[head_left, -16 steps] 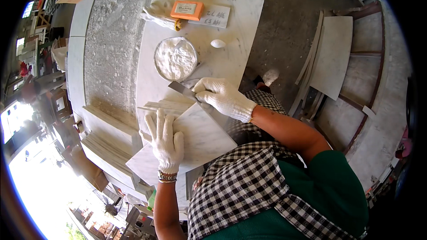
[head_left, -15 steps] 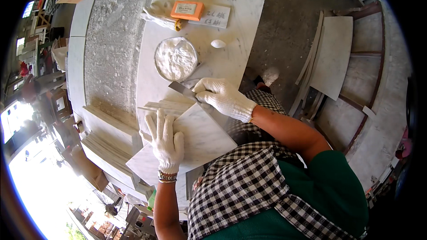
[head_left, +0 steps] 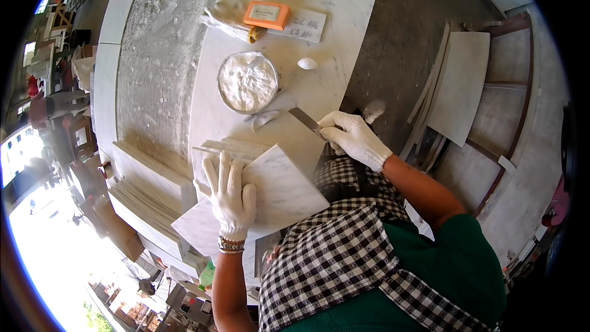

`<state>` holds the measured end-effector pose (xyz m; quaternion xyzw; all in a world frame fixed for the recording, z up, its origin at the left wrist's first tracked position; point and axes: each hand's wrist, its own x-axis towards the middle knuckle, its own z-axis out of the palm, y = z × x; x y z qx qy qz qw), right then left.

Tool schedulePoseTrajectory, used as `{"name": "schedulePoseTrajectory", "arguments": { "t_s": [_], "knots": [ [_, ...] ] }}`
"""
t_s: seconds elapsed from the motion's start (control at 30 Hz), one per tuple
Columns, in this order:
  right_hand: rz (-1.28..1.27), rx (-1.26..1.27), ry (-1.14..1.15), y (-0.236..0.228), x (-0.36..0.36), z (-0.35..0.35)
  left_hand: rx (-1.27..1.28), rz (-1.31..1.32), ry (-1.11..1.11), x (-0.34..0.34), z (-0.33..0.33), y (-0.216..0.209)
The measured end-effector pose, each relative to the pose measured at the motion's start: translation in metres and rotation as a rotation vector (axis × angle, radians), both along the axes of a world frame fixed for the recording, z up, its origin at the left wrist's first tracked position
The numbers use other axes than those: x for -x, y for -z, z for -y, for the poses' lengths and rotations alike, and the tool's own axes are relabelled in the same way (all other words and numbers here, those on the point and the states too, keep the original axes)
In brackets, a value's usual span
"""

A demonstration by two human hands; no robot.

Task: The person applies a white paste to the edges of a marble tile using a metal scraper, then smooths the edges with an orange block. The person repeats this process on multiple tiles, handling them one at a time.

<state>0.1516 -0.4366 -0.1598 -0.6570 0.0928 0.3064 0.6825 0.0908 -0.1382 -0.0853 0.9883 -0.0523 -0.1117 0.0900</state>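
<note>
Below the paste tub (head_left: 220, 89), the left hand (head_left: 230, 201) lies spread on a marble tile (head_left: 281, 192); to the tub's lower right, the right hand (head_left: 353, 139) grips a scraper (head_left: 304, 119). Paste (head_left: 263, 120) seemingly smears the counter (head_left: 329, 83); the tile's face looks bare.

The left hand (head_left: 232, 203) and the right hand (head_left: 358, 140) each wear a white glove of ribbed knit, thick and slightly fuzzy, with full fingers and a snug cuff ending at the wrist, and just below the left cuff sits a banded bracelet (head_left: 231, 245) of mixed light and dark tones. A plain dark green top (head_left: 470, 264) with a short, loose sleeve leaves the forearms bare. Over it lies a black-and-white checked apron (head_left: 326, 246), tiny pale specks dotting its dark squares, with a broad shoulder strap (head_left: 439, 295) in matching cloth.
</note>
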Motion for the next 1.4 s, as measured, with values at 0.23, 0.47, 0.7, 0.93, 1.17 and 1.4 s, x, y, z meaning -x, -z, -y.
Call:
{"name": "schedulePoseTrajectory", "arguments": {
  "t_s": [0.23, 0.47, 0.7, 0.93, 1.17, 1.4],
  "knots": [
    [0.976, 0.508, 0.025, -0.005, -0.045, -0.06, 0.028, 0.067, 0.002, 0.0, -0.001, -0.003],
    [0.969, 0.857, -0.205, 0.037, -0.089, -0.093, 0.132, 0.177, -0.01, -0.012, 0.007, -0.015],
    [1.004, 0.894, -0.186, -0.043, -0.163, -0.059, 0.053, 0.219, -0.195, 0.002, -0.002, -0.007],
    [1.171, 1.229, -0.417, -0.026, -0.233, -0.078, 0.079, 0.284, -0.306, 0.001, 0.001, -0.013],
    [0.893, 0.927, -0.391, -0.028, -0.221, -0.033, 0.073, 0.237, -0.306, -0.004, 0.014, -0.018],
    [0.257, 0.041, 0.075, -0.075, -0.176, 0.034, -0.012, 0.306, -0.172, -0.001, 0.014, -0.019]
  ]
}}
